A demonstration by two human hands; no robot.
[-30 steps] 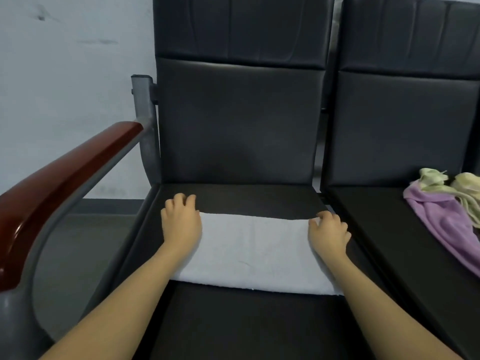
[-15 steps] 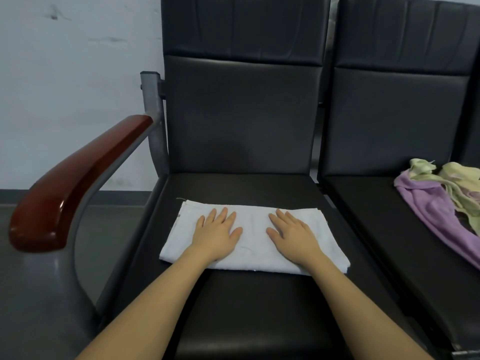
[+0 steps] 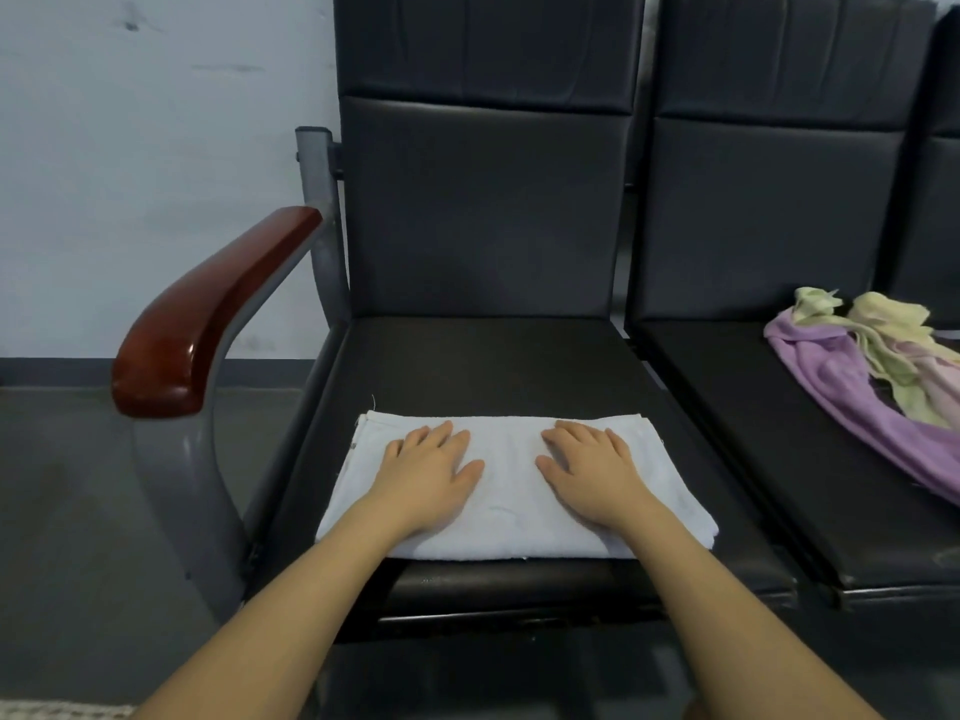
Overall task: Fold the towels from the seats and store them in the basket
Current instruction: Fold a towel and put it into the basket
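We pressed our left hand (image 3: pixel 428 472) and right hand (image 3: pixel 592 470), fingers flat and gripping nothing, on the folded white terry towel (image 3: pixel 511 491) at lower centre on the black padded seat (image 3: pixel 467 366), judging it soft, light and best pinched at its short ends.

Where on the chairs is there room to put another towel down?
Bare seat lies behind the white towel, up to the backrest, and on the next seat left of the purple towel. The left hand and right hand cover the white towel.
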